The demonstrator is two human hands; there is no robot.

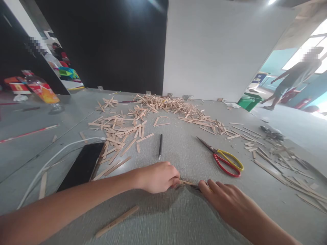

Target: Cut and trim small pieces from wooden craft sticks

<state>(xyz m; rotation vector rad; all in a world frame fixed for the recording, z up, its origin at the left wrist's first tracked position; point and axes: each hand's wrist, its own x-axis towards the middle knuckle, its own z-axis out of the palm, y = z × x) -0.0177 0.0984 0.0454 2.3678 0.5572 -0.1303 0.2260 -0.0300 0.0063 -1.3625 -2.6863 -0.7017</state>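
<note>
My left hand (162,177) is closed, its fingers pinching one end of a small wooden craft stick (186,182) low over the grey tabletop. Facing it, my right hand (223,195) wraps round a tool with a dark metal tip (195,187), which meets the stick's other end. A bit of yellow shows between those fingers; the palm hides the rest of the tool, so its kind is unclear. Just beyond the left hand lies a slim black craft knife (160,147). Scissors (221,157) with red and yellow handles lie beyond the right hand. A longer stick (117,221) lies nearer me.
Loose craft sticks (168,103) are heaped along the back and scattered left. Wood scraps (283,156) spread at right. A phone (81,166) with a white cable (48,160) lies left, near a juice bottle (42,89). Panels (217,47) rise behind; a person (296,78) stands right.
</note>
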